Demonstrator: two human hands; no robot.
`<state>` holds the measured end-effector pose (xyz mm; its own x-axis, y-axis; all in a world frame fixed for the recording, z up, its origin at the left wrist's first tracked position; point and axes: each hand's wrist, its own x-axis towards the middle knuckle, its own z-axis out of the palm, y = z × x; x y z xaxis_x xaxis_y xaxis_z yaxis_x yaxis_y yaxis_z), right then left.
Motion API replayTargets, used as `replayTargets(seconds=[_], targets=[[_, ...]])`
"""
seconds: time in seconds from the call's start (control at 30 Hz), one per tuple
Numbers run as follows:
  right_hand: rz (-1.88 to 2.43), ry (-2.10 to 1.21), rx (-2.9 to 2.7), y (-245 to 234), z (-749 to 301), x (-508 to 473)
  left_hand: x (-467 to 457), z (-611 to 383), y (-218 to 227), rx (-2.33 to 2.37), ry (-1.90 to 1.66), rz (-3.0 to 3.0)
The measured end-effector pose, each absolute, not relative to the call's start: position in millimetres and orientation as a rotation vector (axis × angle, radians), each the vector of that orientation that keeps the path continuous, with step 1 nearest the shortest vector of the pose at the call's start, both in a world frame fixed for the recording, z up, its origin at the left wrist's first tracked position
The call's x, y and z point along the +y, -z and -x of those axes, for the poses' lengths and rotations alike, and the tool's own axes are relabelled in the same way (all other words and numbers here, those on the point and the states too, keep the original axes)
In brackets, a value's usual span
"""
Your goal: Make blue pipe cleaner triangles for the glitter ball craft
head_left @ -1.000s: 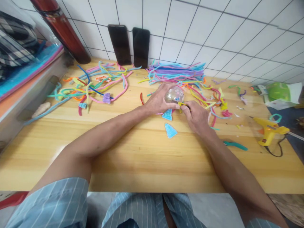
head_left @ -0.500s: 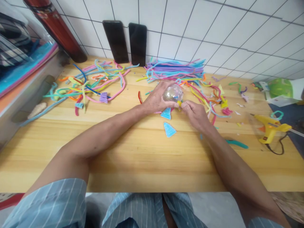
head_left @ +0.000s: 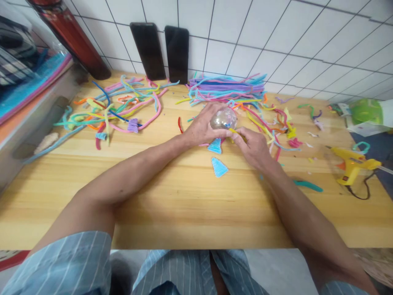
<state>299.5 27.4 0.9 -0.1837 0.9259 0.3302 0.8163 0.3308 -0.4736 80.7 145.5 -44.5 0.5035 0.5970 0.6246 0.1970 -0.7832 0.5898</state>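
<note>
My left hand is closed around the left side of a clear, shiny ball with coloured bits showing in it. Thumb and fingers of my right hand pinch a small yellow piece, which looks like pipe cleaner, against the ball's lower right. Just below the hands, a light blue ridged piece lies on the wooden table. Nearer to me is a second light blue piece, roughly triangular.
Loose pipe cleaners spread at left; a bundle lies behind the hands. Two black phones lean on the tiled wall beside a red flask. At right are a yellow glue gun and a teal-handled tool.
The yellow piece now shows as a longer strip along the ball's lower edge, and my right fingers have shifted slightly on it. My left hand keeps its hold on the ball.
</note>
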Motion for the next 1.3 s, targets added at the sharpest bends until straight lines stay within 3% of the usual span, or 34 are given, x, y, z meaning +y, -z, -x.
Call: replayTargets(seconds=[0.27, 1.3], targets=[[1.616, -0.117, -2.002, 0.5, -307.1, 26.0, 148.4, -80.7, 46.8, 0.634, -1.224, -2.319], [1.531, -0.205, -1.720, 32.5, -289.3, 25.4, 135.5, -84.2, 38.1, 0.657, -1.290, -2.237]])
